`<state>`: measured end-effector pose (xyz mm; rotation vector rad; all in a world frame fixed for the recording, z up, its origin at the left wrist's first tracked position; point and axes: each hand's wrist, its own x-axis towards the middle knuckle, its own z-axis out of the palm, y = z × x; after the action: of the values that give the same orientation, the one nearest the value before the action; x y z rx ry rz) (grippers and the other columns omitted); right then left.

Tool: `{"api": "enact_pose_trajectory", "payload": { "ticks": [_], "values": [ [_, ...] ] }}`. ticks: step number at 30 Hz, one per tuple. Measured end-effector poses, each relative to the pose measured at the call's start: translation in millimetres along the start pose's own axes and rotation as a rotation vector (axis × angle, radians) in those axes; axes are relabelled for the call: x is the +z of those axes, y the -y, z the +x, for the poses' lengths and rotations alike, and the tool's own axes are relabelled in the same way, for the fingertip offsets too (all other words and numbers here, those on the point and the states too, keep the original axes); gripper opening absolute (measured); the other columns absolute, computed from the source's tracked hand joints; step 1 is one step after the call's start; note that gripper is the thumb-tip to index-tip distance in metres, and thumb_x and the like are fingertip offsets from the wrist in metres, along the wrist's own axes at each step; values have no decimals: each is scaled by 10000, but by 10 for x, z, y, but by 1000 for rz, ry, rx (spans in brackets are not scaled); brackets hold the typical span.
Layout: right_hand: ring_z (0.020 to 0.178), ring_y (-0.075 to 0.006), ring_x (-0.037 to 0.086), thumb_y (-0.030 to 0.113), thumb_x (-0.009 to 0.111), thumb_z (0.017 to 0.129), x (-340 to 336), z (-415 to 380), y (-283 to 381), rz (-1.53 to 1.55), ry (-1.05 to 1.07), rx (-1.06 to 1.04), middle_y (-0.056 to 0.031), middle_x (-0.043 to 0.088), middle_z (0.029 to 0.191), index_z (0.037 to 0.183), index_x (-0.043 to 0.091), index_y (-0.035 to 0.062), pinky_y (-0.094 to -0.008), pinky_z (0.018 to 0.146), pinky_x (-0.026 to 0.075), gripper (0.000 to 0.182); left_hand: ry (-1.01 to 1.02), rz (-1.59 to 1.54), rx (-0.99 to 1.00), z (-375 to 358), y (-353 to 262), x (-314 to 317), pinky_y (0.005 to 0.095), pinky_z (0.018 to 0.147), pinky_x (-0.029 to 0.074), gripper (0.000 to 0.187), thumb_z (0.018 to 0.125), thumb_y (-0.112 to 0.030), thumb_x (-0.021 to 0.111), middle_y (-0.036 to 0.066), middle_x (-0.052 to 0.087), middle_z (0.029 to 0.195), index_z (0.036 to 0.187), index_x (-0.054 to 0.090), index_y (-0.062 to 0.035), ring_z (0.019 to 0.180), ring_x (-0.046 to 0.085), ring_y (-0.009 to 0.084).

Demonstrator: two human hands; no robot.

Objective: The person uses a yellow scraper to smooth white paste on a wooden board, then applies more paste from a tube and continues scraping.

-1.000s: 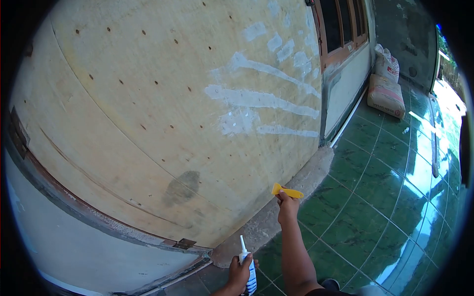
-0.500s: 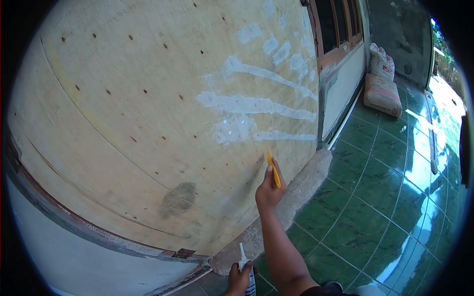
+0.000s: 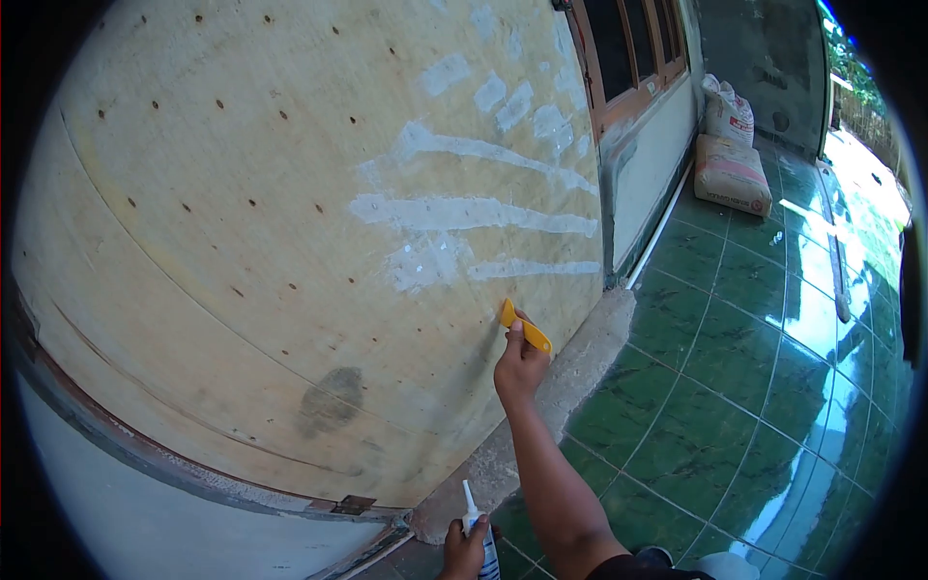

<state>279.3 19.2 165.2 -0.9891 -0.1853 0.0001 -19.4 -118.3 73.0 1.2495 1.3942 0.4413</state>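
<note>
My right hand (image 3: pixel 520 362) is closed round a yellow putty knife (image 3: pixel 528 334), its blade close to the plywood panel (image 3: pixel 222 290) below the lowest white filler strip (image 3: pixel 532 269). Low in the view, my left hand (image 3: pixel 464 549) grips a white sealant tube (image 3: pixel 474 522) with its long nozzle pointing up. Several white filler patches and strips (image 3: pixel 474 213) cover the right part of the panel. Dark brown spots dot its bare wood in rows. A grey smudge (image 3: pixel 331 398) marks the lower part of the panel.
Green floor tiles (image 3: pixel 667 416) stretch out on the right, beside a rough concrete strip (image 3: pixel 580 348). Two sacks (image 3: pixel 732 174) lean by the wall under a wooden window frame (image 3: pixel 628 106). A metal hinge (image 3: pixel 354 505) sits on the panel's lower edge.
The putty knife has turned in my right hand so that its flat face shows more. The view has shifted slightly, moving the panel and sacks left. My left hand still holds the tube.
</note>
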Motion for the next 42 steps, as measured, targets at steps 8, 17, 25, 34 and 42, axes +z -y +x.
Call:
{"api": "enact_pose_trajectory", "payload": {
  "ticks": [8, 17, 25, 34, 42],
  "values": [
    [977, -254, 742, 45, 664, 999, 30, -589, 530, -66, 404, -260, -190, 751, 1097, 1182, 723, 0, -310, 841, 552, 197, 56, -72, -26, -49, -161, 54, 339, 703, 506, 252, 1046, -274, 621, 65, 666, 872, 1107, 606, -30, 769, 637, 175],
    [1278, -351, 643, -23, 671, 962, 331, -607, 229, -271, 107, -384, -251, 671, 1324, 1367, 643, 8, -381, 1076, 504, 407, -14, 52, -60, -379, -652, 128, 401, 917, 491, 596, 1040, -371, 626, 202, 615, 1251, 1366, 486, 108, 1123, 603, 265],
    [947, -95, 673, 206, 722, 1002, 90, -757, 538, 279, 907, 430, -51, 776, 1046, 1197, 747, 3, -286, 849, 531, 282, 129, 21, -126, -73, -171, 34, 422, 967, 469, 626, 1027, -388, 638, 191, 588, 1295, 1407, 479, 84, 1174, 571, 274],
    [822, -188, 699, 164, 710, 1004, -237, 587, -344, -82, -494, 41, -131, 776, 964, 1152, 751, -56, -309, 785, 536, 268, 46, -65, 28, -30, -30, -131, 340, 750, 506, 349, 1017, -324, 661, 80, 650, 987, 1182, 622, -19, 858, 610, 163],
    [1152, -291, 689, 126, 731, 957, 178, -889, 529, -409, 267, -273, -122, 758, 1178, 1286, 724, 94, -352, 921, 473, 330, -136, 96, 16, -166, -317, 123, 371, 738, 506, 429, 1045, -389, 614, 103, 644, 990, 1140, 578, 28, 846, 615, 176]
  ]
}}
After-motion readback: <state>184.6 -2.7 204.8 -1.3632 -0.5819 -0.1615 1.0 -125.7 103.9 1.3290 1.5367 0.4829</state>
